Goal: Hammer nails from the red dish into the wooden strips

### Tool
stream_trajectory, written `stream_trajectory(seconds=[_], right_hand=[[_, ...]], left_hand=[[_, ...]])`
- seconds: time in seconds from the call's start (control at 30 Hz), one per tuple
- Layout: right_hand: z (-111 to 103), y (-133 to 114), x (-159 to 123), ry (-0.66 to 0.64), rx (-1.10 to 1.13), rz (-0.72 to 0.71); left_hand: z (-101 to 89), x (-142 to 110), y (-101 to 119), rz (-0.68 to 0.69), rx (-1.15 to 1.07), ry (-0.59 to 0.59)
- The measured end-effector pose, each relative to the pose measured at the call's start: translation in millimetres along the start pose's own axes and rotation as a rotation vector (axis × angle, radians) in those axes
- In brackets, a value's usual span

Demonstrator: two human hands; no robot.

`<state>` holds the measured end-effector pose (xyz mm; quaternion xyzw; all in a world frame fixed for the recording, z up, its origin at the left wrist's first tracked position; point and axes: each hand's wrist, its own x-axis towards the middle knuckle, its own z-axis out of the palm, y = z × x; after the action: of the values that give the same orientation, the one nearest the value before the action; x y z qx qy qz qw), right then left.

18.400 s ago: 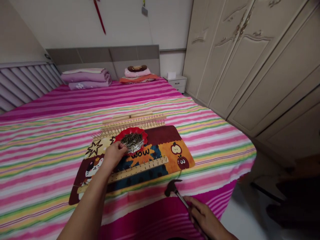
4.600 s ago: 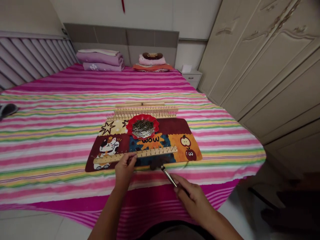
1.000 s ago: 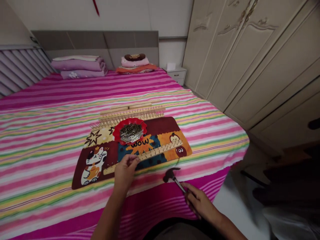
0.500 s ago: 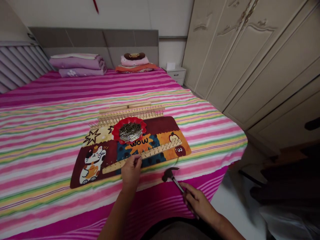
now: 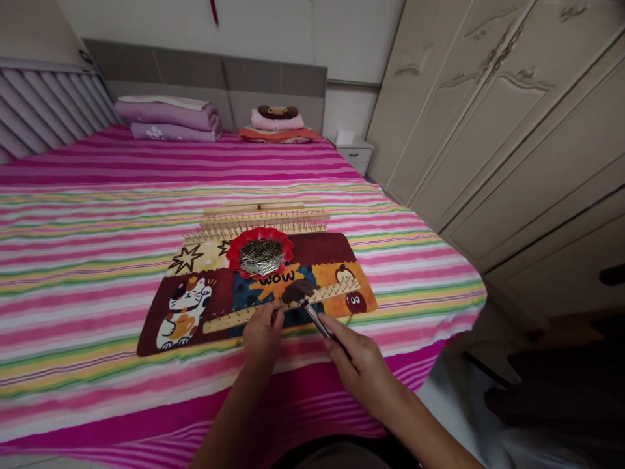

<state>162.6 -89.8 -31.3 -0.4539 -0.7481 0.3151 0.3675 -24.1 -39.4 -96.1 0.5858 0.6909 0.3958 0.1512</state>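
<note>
A beige wardrobe (image 5: 463,130) stands on the right and a gray headboard (image 5: 176,71) runs across the far end of my bed (image 5: 420,260), with folded purple quilts (image 5: 168,120) in front of it. On the striped bedding nearer me lies a printed mat (image 5: 317,251), with a cat at its left and apples at its right. A red scalloped dish (image 5: 234,254) full of loose nails (image 5: 263,256) sits near the mat's far edge. Just behind it are wooden strips (image 5: 263,223) bristling with upright nails.

Another wooden strip (image 5: 227,320) lies slantwise across the near part of the mat, nails standing along its right portion. My left hand (image 5: 263,329) is at its near edge, thumb and forefinger drawn close; I cannot tell whether they pinch a nail. My right hand (image 5: 359,361) is wrapped around the handle of a claw hammer (image 5: 314,316), its blurred head over the strip's middle, just beside my left fingertips.
</note>
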Motion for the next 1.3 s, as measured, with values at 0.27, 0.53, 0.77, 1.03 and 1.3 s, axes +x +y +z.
stream_trajectory(seconds=[0.27,0.53,0.77,1.03,1.3], right_hand=[[5,-6,8,-0.127,-0.018,0.003],[-11,19,-52,-0.188,0.129,0.297],[11,78,-84,-0.123,0.202,0.493],[26,105,-92,-0.09,0.394,0.572],[32,113,-96,-0.086,0.477,0.646]], left_hand=[[-1.7,0,2,-0.006,0.057,-0.035],[1.6,0,-3,0.018,-0.003,-0.006],[-29.2,16,7,0.051,0.093,0.027],[-63.7,113,7,-0.025,0.71,-0.083],[-29.3,136,11,-0.21,0.819,-0.149]])
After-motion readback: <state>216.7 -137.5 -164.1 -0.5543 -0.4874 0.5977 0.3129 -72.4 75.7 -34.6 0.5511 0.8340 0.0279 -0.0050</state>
